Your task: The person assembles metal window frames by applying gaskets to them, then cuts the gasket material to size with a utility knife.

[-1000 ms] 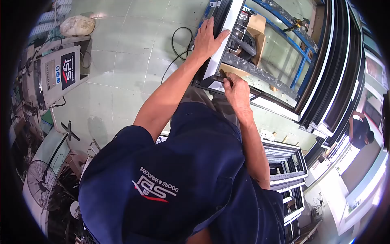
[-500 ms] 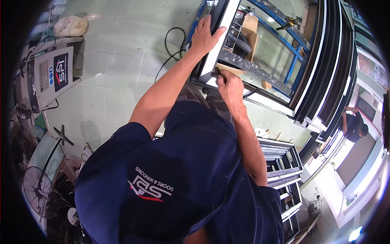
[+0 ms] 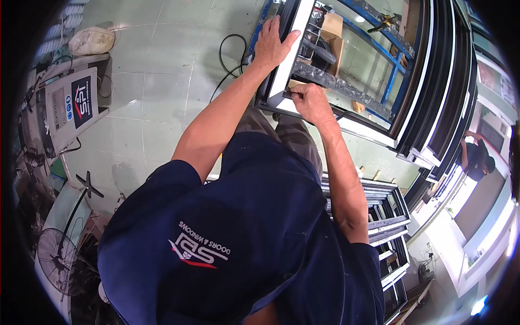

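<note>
My left hand (image 3: 274, 45) lies with fingers spread on the dark side profile of a window or door frame (image 3: 286, 69), its thumb reaching onto the white strip. At the frame's near corner, my right hand (image 3: 313, 103) is closed in a pinch on a small dark flat piece (image 3: 287, 93). The piece is against the white strip by the corner joint, and the fingers partly cover it.
Beneath the frame stands a blue metal workbench (image 3: 391, 81) with a cardboard box (image 3: 332, 32) and a yellow-black clamp (image 3: 383, 24). More frames (image 3: 387, 222) are stacked at lower right. A cable (image 3: 221, 54) loops on the floor. Another person (image 3: 478, 157) stands far right.
My right hand has shifted slightly up, its forearm swinging right, still pinching the small piece at the corner. My left hand stays on the frame. The view has shifted slightly.
</note>
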Motion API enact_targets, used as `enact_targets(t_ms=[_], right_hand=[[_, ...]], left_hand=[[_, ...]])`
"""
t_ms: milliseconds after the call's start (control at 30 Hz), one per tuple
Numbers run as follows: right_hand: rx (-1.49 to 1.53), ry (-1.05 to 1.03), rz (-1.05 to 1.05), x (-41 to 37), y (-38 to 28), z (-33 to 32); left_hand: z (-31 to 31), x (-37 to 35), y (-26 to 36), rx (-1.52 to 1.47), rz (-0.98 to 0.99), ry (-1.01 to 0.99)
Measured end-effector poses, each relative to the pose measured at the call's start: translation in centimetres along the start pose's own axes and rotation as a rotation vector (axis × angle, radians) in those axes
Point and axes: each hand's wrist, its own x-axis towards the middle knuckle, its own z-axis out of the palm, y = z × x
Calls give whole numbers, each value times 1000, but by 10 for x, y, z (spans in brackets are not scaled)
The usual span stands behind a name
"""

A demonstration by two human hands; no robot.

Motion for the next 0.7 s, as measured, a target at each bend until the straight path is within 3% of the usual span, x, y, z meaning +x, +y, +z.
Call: enact_targets(t_ms=[67,300,400,700], right_hand=[[51,-102,43,6,2,-9],[110,-162,85,15,13,-18],[-256,-97,-104,12,6,-16],[83,19,113,6,6,-19]], left_hand=[[1,1,-1,-8,1,-4],[1,2,0,16,7,-4],[-1,1,-2,17,3,-9],[0,1,-1,11,15,4]])
